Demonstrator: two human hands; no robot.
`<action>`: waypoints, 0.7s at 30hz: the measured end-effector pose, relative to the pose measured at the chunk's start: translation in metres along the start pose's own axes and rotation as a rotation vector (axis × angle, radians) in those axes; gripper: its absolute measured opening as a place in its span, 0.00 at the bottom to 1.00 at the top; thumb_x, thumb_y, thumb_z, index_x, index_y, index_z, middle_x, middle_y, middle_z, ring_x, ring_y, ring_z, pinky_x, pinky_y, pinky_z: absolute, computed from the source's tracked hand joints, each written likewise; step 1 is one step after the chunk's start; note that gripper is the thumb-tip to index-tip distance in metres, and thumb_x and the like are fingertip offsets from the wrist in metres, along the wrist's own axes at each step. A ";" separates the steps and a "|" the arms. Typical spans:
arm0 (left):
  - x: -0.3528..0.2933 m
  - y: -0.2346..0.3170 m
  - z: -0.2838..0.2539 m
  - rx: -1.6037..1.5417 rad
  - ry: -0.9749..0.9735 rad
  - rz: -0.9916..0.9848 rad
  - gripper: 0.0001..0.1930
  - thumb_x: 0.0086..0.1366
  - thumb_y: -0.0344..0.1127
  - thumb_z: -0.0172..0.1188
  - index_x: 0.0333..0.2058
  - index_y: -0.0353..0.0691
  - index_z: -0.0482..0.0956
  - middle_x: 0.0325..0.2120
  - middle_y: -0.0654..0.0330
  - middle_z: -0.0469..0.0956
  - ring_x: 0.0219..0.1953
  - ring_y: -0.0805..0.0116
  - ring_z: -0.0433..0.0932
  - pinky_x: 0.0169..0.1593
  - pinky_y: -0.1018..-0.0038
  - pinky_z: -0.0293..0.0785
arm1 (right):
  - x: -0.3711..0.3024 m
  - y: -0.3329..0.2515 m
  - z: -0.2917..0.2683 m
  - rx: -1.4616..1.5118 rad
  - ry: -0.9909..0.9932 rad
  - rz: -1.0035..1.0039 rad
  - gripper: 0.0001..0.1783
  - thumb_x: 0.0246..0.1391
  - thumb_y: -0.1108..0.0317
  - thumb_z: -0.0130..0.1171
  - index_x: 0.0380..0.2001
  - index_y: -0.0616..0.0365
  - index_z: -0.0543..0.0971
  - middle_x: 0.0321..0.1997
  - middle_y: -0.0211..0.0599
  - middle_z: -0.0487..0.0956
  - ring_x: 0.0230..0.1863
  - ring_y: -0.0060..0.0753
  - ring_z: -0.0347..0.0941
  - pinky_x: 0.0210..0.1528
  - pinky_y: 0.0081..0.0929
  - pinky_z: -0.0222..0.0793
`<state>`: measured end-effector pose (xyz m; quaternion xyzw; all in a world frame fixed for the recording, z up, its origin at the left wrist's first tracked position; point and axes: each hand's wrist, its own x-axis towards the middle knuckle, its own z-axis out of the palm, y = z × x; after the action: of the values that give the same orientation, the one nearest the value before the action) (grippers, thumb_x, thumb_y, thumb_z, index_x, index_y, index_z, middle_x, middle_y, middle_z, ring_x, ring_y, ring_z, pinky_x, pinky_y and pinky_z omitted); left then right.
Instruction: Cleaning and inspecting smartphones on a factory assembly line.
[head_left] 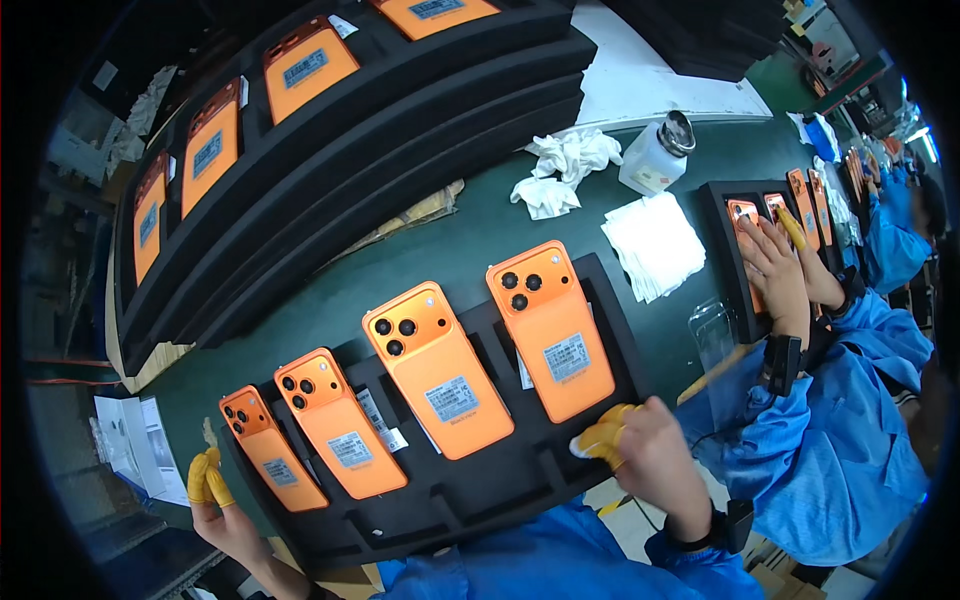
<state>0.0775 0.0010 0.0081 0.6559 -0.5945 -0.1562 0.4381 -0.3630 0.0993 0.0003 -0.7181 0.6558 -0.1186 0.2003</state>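
Note:
A black foam tray (470,492) lies in front of me with orange phones (440,370) in a row, camera side up, each with a grey label on its back. My right hand (650,455), with yellow finger covers, is closed at the tray's right front, just below the rightmost phone (560,330). A bit of white wipe (577,447) shows at its fingertips; the rest is hidden. My left hand (218,510) is beside the tray's left end, nearest the leftmost phone (272,450). Its yellow-covered fingers are stretched upward, with nothing visible in them.
Stacked black foam trays (400,150) with more orange phones rise at the far left. Beyond my tray are crumpled white wipes (565,165), a white bottle (657,155) and a wipe pile (655,245). At right, a co-worker's hands (780,270) work over another tray (715,210).

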 end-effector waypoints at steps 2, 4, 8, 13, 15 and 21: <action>0.006 0.000 0.003 -0.052 0.039 0.008 0.14 0.67 0.26 0.50 0.49 0.27 0.72 0.43 0.50 0.78 0.47 0.67 0.76 0.52 0.74 0.69 | 0.005 0.002 -0.014 0.095 0.287 0.042 0.12 0.31 0.82 0.61 0.26 0.61 0.78 0.23 0.40 0.72 0.25 0.42 0.70 0.31 0.35 0.65; 0.010 -0.001 0.002 -0.058 0.029 0.049 0.14 0.67 0.26 0.50 0.49 0.27 0.72 0.43 0.50 0.78 0.46 0.67 0.76 0.52 0.74 0.70 | 0.035 0.005 -0.036 0.245 0.505 0.092 0.11 0.36 0.81 0.61 0.29 0.61 0.78 0.26 0.40 0.74 0.28 0.44 0.72 0.31 0.34 0.67; 0.001 -0.002 -0.008 0.040 0.065 0.065 0.14 0.67 0.26 0.50 0.50 0.29 0.72 0.40 0.51 0.79 0.41 0.70 0.77 0.46 0.77 0.73 | 0.072 0.049 -0.049 0.149 0.643 0.315 0.09 0.43 0.79 0.59 0.32 0.61 0.78 0.31 0.45 0.76 0.32 0.49 0.74 0.34 0.36 0.69; -0.040 -0.040 -0.057 0.080 0.108 -0.179 0.14 0.67 0.27 0.50 0.51 0.32 0.72 0.35 0.56 0.78 0.34 0.75 0.75 0.37 0.80 0.72 | 0.062 0.060 -0.015 0.068 0.511 0.335 0.15 0.46 0.81 0.55 0.40 0.61 0.77 0.34 0.51 0.75 0.36 0.54 0.74 0.36 0.38 0.69; -0.047 -0.038 -0.052 0.084 0.079 -0.272 0.13 0.67 0.26 0.51 0.49 0.32 0.73 0.30 0.60 0.78 0.30 0.77 0.74 0.32 0.82 0.70 | 0.046 0.062 -0.011 0.053 0.498 0.318 0.17 0.47 0.82 0.54 0.42 0.60 0.76 0.35 0.52 0.75 0.37 0.55 0.73 0.37 0.39 0.69; -0.067 -0.043 -0.048 0.210 -0.052 -0.441 0.11 0.65 0.28 0.54 0.45 0.31 0.75 0.29 0.60 0.78 0.29 0.78 0.72 0.32 0.81 0.68 | 0.032 0.037 -0.027 0.038 0.382 0.453 0.34 0.48 0.86 0.54 0.59 0.54 0.65 0.52 0.42 0.73 0.45 0.34 0.73 0.44 0.27 0.71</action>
<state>0.1234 0.0772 -0.0191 0.8076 -0.4609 -0.2022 0.3074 -0.4046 0.0622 0.0046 -0.5143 0.8229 -0.2160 0.1080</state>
